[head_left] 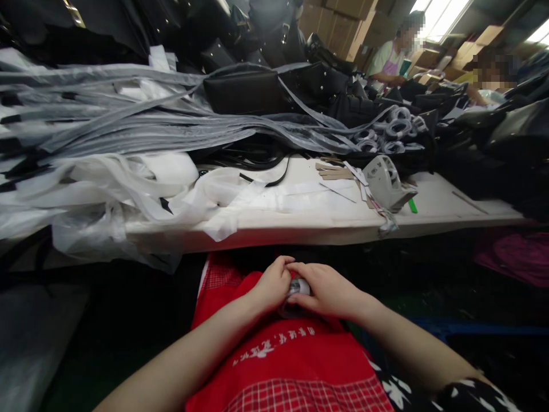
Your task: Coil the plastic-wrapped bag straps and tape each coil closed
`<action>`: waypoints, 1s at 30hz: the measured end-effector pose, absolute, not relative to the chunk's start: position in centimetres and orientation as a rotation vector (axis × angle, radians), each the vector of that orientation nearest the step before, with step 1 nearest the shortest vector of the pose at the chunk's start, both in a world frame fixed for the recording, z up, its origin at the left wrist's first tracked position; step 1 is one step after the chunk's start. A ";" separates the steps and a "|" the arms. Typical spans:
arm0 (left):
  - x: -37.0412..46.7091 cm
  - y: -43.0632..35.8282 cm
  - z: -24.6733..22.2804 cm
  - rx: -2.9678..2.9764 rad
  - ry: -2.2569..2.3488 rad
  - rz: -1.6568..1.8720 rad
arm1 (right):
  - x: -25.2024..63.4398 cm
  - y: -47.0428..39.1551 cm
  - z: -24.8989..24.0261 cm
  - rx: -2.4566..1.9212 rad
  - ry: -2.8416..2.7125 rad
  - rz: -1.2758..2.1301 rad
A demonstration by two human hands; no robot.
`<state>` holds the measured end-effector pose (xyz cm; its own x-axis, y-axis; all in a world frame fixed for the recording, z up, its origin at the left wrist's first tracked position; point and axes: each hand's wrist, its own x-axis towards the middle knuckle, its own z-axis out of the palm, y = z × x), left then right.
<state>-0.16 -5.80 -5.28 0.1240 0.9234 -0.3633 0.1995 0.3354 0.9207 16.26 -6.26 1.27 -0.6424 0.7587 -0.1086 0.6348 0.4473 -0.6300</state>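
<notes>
My left hand (273, 284) and my right hand (328, 290) meet low in front of the red apron (295, 349), below the table's front edge. Between them is a small rounded grey-and-white thing (299, 287), partly covered by the fingers; its kind is unclear. My right hand's thumb and fingers curve round it. The left fingers are closed against its other side, mostly hidden. On the table beyond lie long plastic-wrapped straps (171, 134), and several coiled wrapped straps (398, 127) sit at their right end.
A tape dispenser (386, 182) stands near the table's (300, 220) front edge, beside brown strips (335, 171). Crumpled white wrapping (107, 194) hangs over the edge at left. Black bags (244, 91) are piled along the back. Two other people work at the far right.
</notes>
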 end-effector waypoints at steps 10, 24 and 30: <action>1.4 -6.6 -5.9 0.482 1.238 0.877 | 16.6 -6.2 -1.6 -1.280 -2.622 1.191; 1.7 -7.1 -5.8 0.446 1.206 0.784 | 18.5 -9.5 -4.5 -1.353 -2.155 1.463; 0.7 -6.6 -6.1 0.549 1.219 0.811 | 18.8 -8.5 -3.1 -1.409 -2.065 1.417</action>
